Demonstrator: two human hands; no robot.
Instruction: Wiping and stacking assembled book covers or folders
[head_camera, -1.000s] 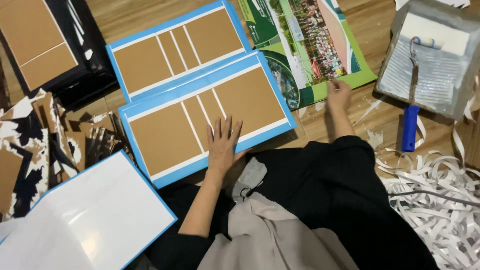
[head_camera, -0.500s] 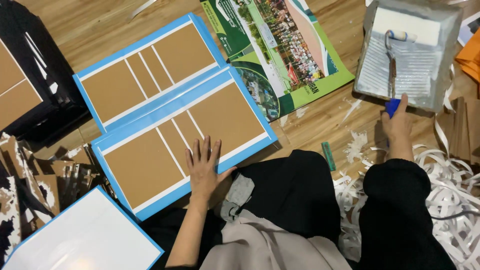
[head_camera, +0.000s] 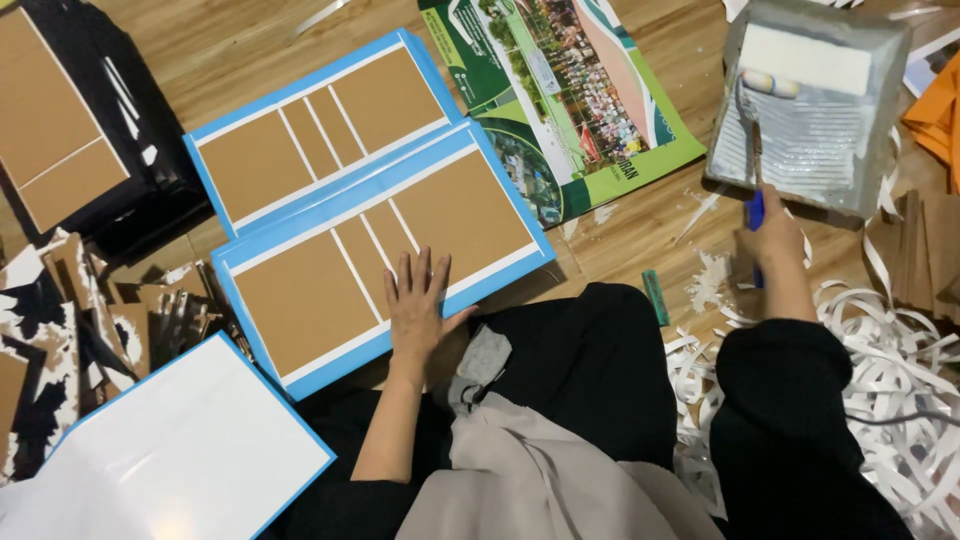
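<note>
Where the right hand (head_camera: 772, 238) closes around its blue handle, the paint roller (head_camera: 757, 150) lies with its wire stem running far into the grey tray (head_camera: 870, 190) and its small sleeve at the far end, beside the white pool. Judging by its thin wire frame and short sleeve, the roller looks light and stiff enough to steer from the handle alone; the handle is the only clean, dry place to grip, since the sleeve looks wet and would be slippery. The tray sits far right on the wooden floor (head_camera: 240, 40) and looks light and shallow, so a hard push could probably slide or tip it.

Nearer the middle, the left hand (head_camera: 418, 312) lies flat, fingers spread, on the near edge of a blue-bordered cover (head_camera: 330, 290) faced with brown board panels. That cover appears stiff and flat, light for its size, and likely to skate on the smooth floor unless pressed down as it is now. A second cover (head_camera: 320, 130) of the same kind lies just beyond it, the two overlapping.

A green printed poster (head_camera: 640, 160) lies between the covers and the tray. White paper strips (head_camera: 900, 350) pile up near right. A white sheet (head_camera: 170, 450) lies near left, with dark board pieces (head_camera: 70, 150) far left.
</note>
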